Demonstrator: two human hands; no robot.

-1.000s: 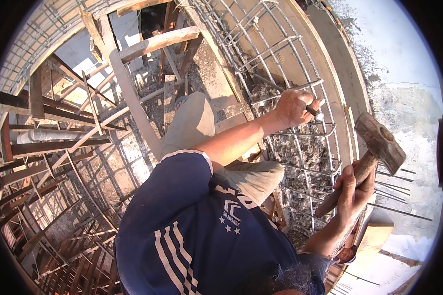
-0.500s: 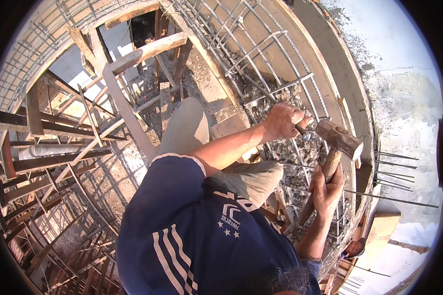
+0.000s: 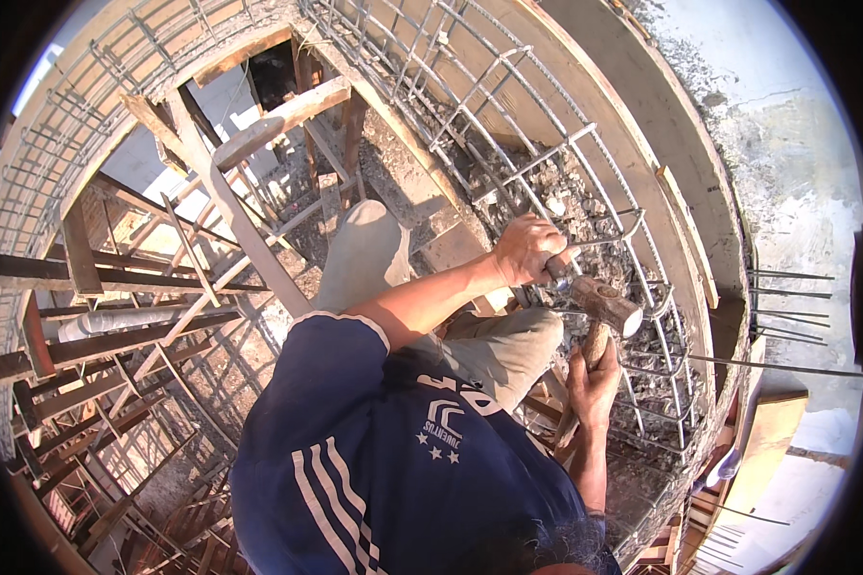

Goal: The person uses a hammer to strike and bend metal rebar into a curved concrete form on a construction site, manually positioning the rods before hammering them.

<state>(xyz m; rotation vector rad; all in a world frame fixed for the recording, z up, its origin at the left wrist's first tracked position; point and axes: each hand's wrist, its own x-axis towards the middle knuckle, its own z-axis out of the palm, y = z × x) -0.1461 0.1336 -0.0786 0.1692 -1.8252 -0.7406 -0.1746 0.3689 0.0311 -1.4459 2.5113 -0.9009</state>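
My left hand is closed around a dark metal chisel, whose blunt end pokes out of the fist toward the hammer. Its working tip is hard to make out among the rubble. My right hand grips the wooden handle of a hammer with a blocky, worn steel head. That head is close beside the chisel's end; whether they touch cannot be told. Below both hands, broken grey concrete lies inside a cage of steel rebar.
Timber formwork boards curve along the cage's far right. Loose rebar ends jut out at the right. To the left, a wooden beam crosses an open gap above wooden supports. My bent knee is by the cage.
The hammer head has swung left and down, close to the chisel's end. My left hand has shifted slightly left and down, still gripping the chisel. The whole view has shifted a little.
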